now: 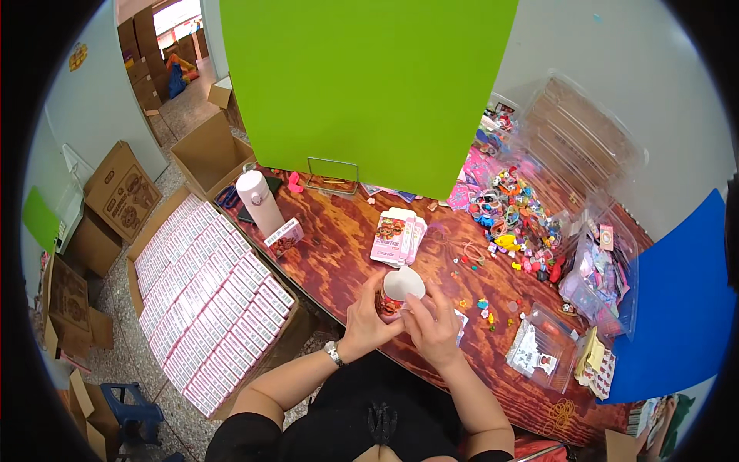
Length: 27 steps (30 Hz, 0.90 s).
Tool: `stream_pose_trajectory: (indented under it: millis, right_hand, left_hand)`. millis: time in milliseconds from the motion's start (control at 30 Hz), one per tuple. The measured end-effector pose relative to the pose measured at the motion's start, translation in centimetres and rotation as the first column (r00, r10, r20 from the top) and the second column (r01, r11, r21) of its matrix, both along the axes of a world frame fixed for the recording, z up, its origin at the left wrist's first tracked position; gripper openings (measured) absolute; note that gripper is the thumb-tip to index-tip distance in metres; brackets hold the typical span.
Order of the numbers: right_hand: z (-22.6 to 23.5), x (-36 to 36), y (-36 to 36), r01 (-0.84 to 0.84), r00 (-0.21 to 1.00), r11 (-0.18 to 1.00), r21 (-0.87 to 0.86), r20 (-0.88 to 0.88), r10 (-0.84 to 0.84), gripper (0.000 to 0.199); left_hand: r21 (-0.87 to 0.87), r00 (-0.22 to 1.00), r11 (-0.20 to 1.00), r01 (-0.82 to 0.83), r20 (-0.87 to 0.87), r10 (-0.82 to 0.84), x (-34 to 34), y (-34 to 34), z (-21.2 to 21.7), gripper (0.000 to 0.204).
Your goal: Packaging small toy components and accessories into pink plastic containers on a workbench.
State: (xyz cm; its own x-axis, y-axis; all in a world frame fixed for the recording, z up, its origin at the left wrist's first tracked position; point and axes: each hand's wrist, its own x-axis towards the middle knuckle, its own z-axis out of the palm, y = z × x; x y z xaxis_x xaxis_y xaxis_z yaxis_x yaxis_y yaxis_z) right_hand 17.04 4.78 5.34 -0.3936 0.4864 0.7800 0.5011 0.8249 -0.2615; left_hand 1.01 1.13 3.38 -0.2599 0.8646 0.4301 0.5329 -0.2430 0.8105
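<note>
head view: a small open carton is located at the near edge of the table, directly in front of the person's torso, with its white interior facing upward and its red and pink printed side visible at the left. the left hand grasps the carton from the left, fingers curled about its side; a silver wristwatch is fitted to that wrist. the right hand grasps the carton from the right, thumb and fingers closed at its rim; the exact fingertip contact is partly hidden. a stack of flat printed cartons lies just beyond the hands. to the left of these, a pink bottle stands upright with a printed box near its base. a large cardboard box beside the table contains rows of pink and white boxes. to the right, a pile of colourful trinkets is spread on the surface, near a clear bin and a clear tray containing white packets.
</note>
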Motion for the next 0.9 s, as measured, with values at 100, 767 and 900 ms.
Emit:
stream_pose_trajectory:
  millis: [100,767,900]
  right_hand:
    - [-0.1,0.4,-0.2,-0.017,0.997,0.994,-0.110,-0.076,0.009,0.030]
    - [-0.5,0.4,-1.2,-0.450,0.813,0.528,-0.720,-0.575,-0.092,0.018]
    - [0.5,0.3,-1.2,-0.405,0.840,0.478,-0.780,-0.524,-0.143,0.018]
  left_hand:
    - [0.077,0.998,0.996,0.048,-0.044,-0.044,0.0,0.0,0.9,0.072]
    - [0.211,0.924,0.968,0.137,-0.380,-0.048,0.0,-0.7,0.2,0.077]
    - [0.162,0.906,0.977,0.142,-0.419,-0.062,-0.2,-0.7,0.2,0.087]
